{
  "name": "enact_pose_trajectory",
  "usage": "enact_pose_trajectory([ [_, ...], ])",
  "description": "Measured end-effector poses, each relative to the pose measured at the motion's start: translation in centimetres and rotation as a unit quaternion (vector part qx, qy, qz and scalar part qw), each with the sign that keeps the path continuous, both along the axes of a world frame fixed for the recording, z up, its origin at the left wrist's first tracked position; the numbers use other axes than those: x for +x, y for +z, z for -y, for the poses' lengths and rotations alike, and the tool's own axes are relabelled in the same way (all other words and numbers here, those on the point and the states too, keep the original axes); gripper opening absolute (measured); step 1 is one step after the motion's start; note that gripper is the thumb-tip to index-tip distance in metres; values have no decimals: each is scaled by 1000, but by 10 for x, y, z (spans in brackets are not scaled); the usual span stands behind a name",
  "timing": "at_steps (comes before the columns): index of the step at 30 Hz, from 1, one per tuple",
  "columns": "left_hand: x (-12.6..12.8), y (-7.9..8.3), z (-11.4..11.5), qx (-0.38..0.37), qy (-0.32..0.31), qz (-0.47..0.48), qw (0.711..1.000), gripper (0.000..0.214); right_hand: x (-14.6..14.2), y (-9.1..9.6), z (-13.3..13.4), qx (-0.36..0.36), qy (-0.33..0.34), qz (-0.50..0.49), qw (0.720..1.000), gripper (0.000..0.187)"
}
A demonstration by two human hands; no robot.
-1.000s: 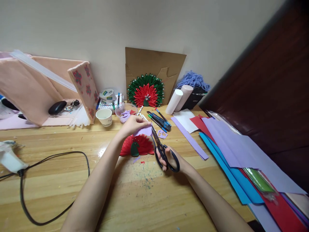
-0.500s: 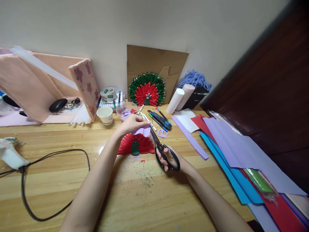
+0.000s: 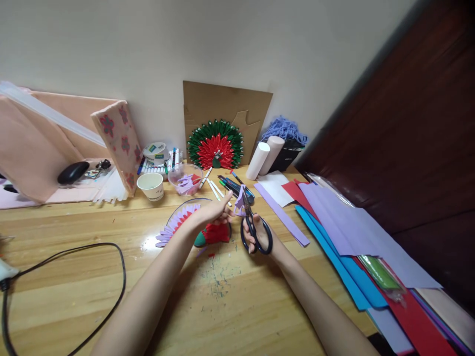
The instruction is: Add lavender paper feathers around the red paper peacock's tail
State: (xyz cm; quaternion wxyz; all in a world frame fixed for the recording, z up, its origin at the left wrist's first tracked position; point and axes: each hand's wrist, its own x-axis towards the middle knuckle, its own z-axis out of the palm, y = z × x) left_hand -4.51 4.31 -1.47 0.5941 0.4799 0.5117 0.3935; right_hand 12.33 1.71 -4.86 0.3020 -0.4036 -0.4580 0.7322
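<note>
Right hand [image 3: 255, 238]: fingers closed through the handle loops of black-handled metal scissors [image 3: 250, 222], blades aimed away from the body, likely so the cutting end sits beside the left fingers. Loops well spread; exact blade gap too small to tell.

Thin, jagged light-purple piece [image 3: 239, 202] right at the blades, just past the left fingertips. Left hand [image 3: 216, 211]: half open, thumb raised clear of bent fingers, no grip on that piece visible (anything tucked in the curl? can't tell).

Flat fan-shaped craft with purple and red petals and a green part [image 3: 172, 227] lies below and left of the left fingers, partly behind that wrist; probably kept close as the piece being worked on.

Clear round plastic bowl [image 3: 171, 183] beyond the left fingers, holding purple and red bits, presumably to keep small pieces together.
</note>
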Motion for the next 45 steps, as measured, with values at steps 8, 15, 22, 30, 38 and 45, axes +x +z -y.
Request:
enact_pose_trajectory([
  [8, 19, -3, -1, -45, 50, 168, 983, 41, -6, 2, 5, 16, -40, 33, 999, 68],
  [15, 18, -6, -5, 17, 157, 169, 973, 31, -9, 3, 11, 37, -19, 67, 997, 69],
  [22, 19, 4, -5, 81, 222, 175, 956, 39, -11, 6, 17, 39, 21, 33, 999, 74],
  [30, 17, 11, -1, 87, 190, 156, 965, 53, -3, 2, 16, 65, 54, 6, 996, 81],
  [38, 12, 11, -2, 58, 154, 124, 978, 57, -5, 9, 16, 58, 41, 9, 997, 81],
  [45, -1, 23, -1, 46, 103, 72, 991, 46, -3, 12, 15, 57, 66, 48, 995, 79],
])
